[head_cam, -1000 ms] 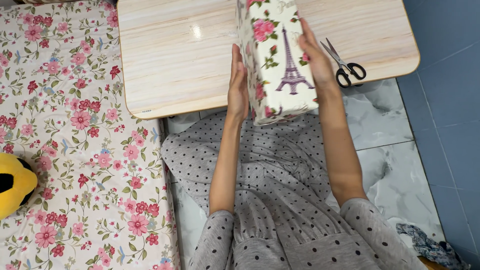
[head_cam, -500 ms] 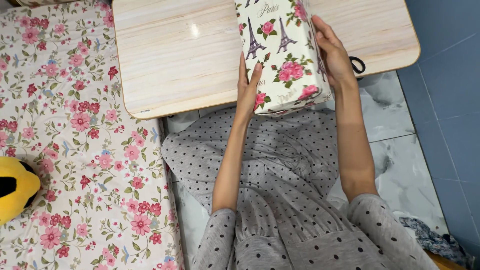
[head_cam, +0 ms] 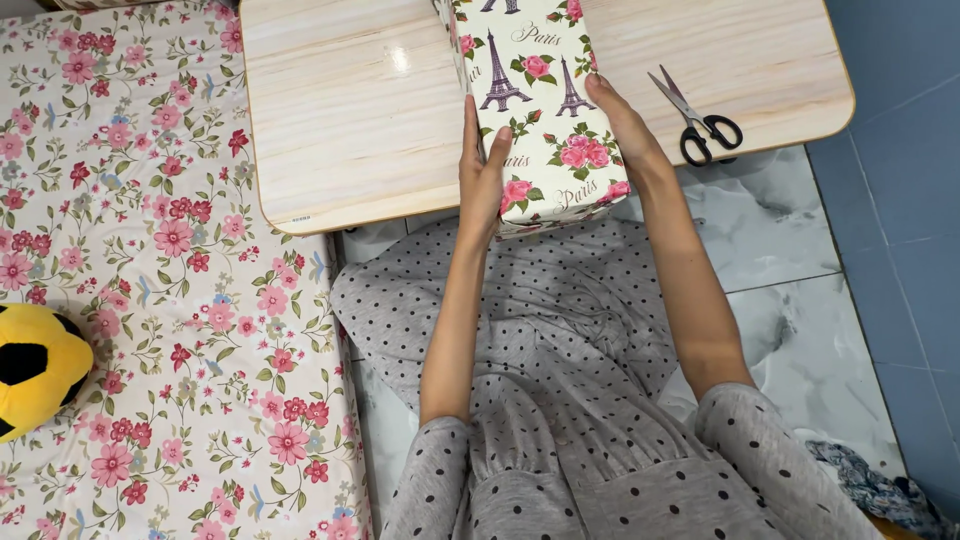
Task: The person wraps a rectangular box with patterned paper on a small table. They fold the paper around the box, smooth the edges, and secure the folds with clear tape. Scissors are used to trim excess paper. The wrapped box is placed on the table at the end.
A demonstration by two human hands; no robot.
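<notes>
A long box wrapped in white paper with pink roses and purple towers [head_cam: 535, 105] lies flat on the light wooden table [head_cam: 350, 120], its near end at the table's front edge. My left hand [head_cam: 482, 175] presses against its left side, thumb on the top face. On the opposite side, my right hand [head_cam: 625, 125] holds the box with the fingers along its edge. Both hands grip the box between them.
Black-handled scissors [head_cam: 700, 120] lie on the table right of the box. A floral bedsheet [head_cam: 150, 300] covers the left, with a yellow and black plush toy [head_cam: 35, 365] at its edge. Marble floor tiles [head_cam: 790, 300] and a blue wall are on the right.
The box has been turned from standing tilted on its side to lying flat with its broad face up. Both hands stayed on its sides and lowered with it.
</notes>
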